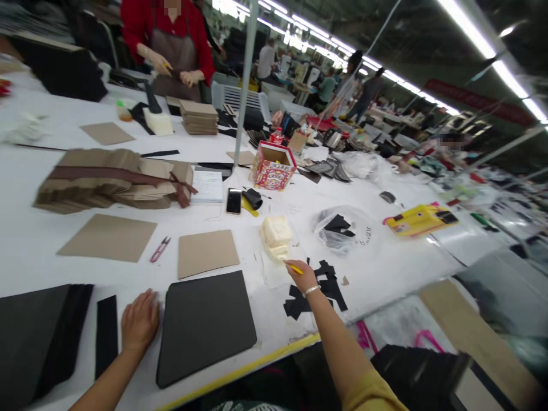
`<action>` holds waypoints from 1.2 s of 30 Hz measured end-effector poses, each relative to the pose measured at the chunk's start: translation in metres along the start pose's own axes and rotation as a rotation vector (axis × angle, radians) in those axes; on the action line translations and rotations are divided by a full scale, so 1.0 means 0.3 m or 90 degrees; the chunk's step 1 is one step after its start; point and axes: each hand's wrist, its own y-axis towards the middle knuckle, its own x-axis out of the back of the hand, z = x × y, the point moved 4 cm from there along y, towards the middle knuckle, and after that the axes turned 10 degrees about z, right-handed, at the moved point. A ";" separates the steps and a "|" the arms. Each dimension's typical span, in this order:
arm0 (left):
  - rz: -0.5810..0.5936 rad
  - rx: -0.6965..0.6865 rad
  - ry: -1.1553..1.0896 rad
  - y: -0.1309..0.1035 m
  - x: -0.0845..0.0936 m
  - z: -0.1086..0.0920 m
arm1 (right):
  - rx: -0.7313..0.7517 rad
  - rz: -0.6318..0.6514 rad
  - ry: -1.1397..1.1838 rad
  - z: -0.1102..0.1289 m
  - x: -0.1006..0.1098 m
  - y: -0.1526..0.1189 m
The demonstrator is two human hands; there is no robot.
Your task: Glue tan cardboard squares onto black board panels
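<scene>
My right hand (302,275) grips a yellow-handled tool (295,268), closed around it. The tool's tip reaches the near edge of a cream-coated block or pot (276,233); its exact kind I cannot make out. Left of the black panel (206,325), my left hand (140,321) lies palm down on the table with its fingers stretched, holding nothing. A narrow black strip (106,331) lies left of that hand. Several short black strips (329,282) are scattered beside my right wrist. A tan board (208,253) lies just beyond the black panel.
Pink thread snips (160,249), another tan board (109,238) and a tied stack of tan boards (94,182) lie at left. A phone (233,201), a red patterned box (274,165) and a metal pole (246,85) stand mid-table. A co-worker in red works across the table.
</scene>
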 end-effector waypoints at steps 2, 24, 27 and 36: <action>0.016 0.025 -0.075 0.025 0.018 0.020 | -0.132 -0.103 0.222 -0.043 0.002 0.007; 0.155 -0.195 -0.199 0.212 0.379 -0.380 | 0.069 0.116 0.557 0.710 -0.220 0.217; 0.259 -0.388 -0.109 0.004 0.328 -0.473 | 0.063 0.140 0.565 0.695 -0.232 0.149; 0.301 -0.572 0.067 -0.328 0.167 -0.530 | 0.187 0.253 0.377 0.735 -0.308 -0.066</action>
